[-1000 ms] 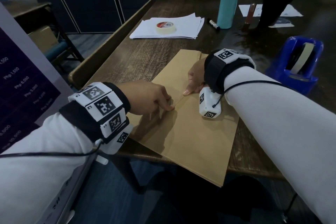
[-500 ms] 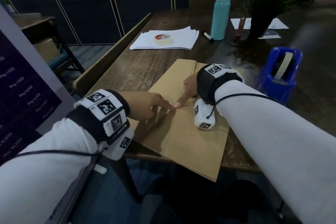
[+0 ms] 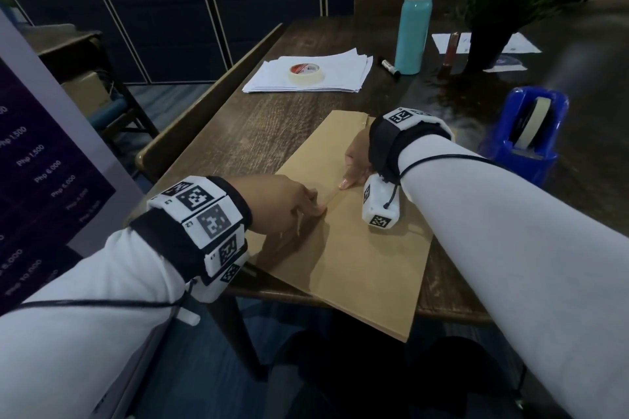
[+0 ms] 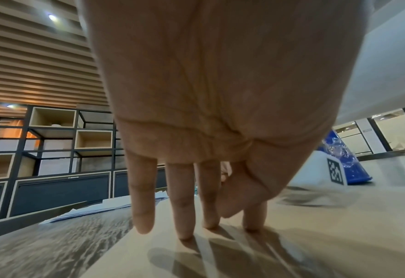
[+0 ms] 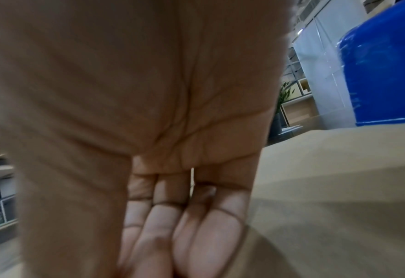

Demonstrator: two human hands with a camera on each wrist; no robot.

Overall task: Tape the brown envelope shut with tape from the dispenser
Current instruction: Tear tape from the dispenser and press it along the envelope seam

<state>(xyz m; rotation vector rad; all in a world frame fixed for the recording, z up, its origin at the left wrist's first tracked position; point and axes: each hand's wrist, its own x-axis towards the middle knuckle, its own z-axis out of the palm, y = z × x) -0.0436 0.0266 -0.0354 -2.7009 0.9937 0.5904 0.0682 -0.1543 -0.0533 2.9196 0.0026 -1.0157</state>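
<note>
Brown paper, the flat envelope (image 3: 343, 248) lies on the dark wooden table (image 3: 272, 126), overhanging its near edge; the blue plastic tape dispenser (image 3: 531, 133) stands well right. Left wrist view: left hand (image 4: 208, 112), fingers straight, fingertips (image 4: 185, 231) pressing the envelope. Right wrist view: right hand (image 5: 149, 131), fingers straight, pressed flat on it.

Both arms wear long white sleeves (image 3: 510, 248) that fill the lower corners of the head view. Each wrist carries a black strap with white blocks printed with black square markers: the left band (image 3: 200, 224) at centre left, the right band (image 3: 401, 133) right of centre. A white camera pod (image 3: 377, 207) hangs under the right wrist. Thin black cables (image 3: 102, 303) run along both sleeves; where they end is unclear.
</note>
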